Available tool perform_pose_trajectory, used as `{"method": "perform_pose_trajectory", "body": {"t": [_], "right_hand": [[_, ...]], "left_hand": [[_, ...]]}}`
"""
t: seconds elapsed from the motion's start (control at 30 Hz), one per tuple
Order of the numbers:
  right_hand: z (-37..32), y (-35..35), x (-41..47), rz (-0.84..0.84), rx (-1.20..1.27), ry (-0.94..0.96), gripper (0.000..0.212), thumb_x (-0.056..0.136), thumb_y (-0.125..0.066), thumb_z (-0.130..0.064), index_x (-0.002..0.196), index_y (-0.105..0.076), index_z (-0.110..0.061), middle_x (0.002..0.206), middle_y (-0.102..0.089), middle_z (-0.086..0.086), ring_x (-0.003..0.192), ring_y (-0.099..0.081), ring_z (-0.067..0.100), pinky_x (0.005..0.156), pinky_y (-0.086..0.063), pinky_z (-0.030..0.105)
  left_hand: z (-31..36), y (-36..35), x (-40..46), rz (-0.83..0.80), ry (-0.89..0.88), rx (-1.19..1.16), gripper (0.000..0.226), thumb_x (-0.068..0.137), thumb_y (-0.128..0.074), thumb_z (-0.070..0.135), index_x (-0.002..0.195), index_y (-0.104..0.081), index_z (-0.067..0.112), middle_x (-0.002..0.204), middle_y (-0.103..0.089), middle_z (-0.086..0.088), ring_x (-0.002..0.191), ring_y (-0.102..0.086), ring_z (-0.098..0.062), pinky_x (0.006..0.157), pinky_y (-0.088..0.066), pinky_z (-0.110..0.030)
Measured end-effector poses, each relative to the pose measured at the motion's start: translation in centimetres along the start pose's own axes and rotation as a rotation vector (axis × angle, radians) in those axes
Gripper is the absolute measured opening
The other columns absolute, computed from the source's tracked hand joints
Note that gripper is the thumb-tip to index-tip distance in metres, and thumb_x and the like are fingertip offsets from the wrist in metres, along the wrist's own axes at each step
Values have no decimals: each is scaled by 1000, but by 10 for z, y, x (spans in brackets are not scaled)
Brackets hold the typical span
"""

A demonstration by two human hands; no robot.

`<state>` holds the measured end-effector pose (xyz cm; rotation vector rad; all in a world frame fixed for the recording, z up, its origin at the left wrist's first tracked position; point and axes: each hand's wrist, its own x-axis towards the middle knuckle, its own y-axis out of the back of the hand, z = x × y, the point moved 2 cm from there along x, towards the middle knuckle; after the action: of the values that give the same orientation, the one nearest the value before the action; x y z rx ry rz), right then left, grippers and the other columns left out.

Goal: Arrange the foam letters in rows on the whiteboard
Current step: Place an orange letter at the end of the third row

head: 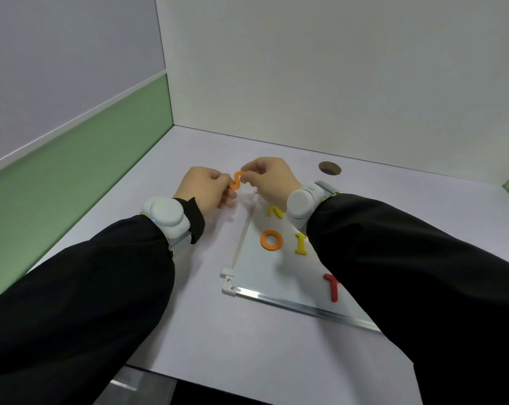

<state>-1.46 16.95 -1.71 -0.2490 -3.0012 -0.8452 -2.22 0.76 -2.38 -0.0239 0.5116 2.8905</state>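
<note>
Head view: fingers of left hand and right hand pinch a curvy orange foam S.

Desk: you face a pale lavender-grey desktop that runs back into a corner.
Back panel: a plain off-white partition stands upright along the desk's far edge.
Left wall: you see grey above and a green band below, split by a thin white strip.
Cable hole: 1 round brown-rimmed opening sits near the back panel.
Light: soft and even, with faint shadows.
</note>
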Motion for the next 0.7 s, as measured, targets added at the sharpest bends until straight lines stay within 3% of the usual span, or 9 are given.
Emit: {"method": "perform_pose_trajectory", "body": {"t": [0.13,0.23,0.33,0.4,0.5,0.6,0.7], "right_hand": [[-7,17,-22,16,48,24,16,87,-70,-20,98,-75,-9,83,-72,-2,72,-62,7,66,-49,16],[-11,38,-41,14,34,40,16,86,-72,-18,98,-75,-8,85,-73,2,72,-65,7,65,-51,13],[-10,60,-58,21,0,24,13,84,-74,-19,94,-76,-10,85,-76,5,79,-68,13,74,-56,23],[-8,71,-66,26,-25,12,11,85,-73,-19,92,-76,-11,83,-75,4,74,-65,11,71,-56,26],[-3,92,-86,57,-43,15,10,84,-73,-19,89,-77,-12,77,-73,1,69,-61,8,59,-49,17],[2,110,-103,48,-75,24,11,84,-73,-20,91,-78,-11,80,-74,1,68,-60,8,61,-51,16],[8,123,-117,38,-103,24,11,85,-72,-19,92,-78,-12,83,-74,3,67,-59,7,64,-52,17]], "left_hand": [[14,-8,-21,-71,34,-192,25,94,-53,11,90,-72,-5,82,-73,-20,65,-70,-23,56,-54,-25],[22,-15,-35,-104,-21,-119,21,93,-57,14,90,-72,0,81,-74,-16,65,-71,-21,57,-52,-26],[30,-25,-49,-75,-124,-23,12,92,-60,13,93,-70,7,78,-74,-9,64,-71,-17,57,-51,-23],[35,-33,-56,-60,-181,18,9,92,-62,13,98,-68,10,79,-74,-6,66,-72,-16,57,-51,-22],[45,-52,-73,-87,-261,85,11,88,-68,15,99,-68,14,80,-74,-2,68,-72,-13,62,-54,-26],[51,-68,-86,-127,-302,115,12,86,-71,17,97,-69,16,79,-74,1,70,-72,-11,69,-58,-32],[54,-81,-97,-156,-308,134,12,86,-72,16,98,-69,15,78,-75,2,70,-72,-10,69,-57,-29]]}}
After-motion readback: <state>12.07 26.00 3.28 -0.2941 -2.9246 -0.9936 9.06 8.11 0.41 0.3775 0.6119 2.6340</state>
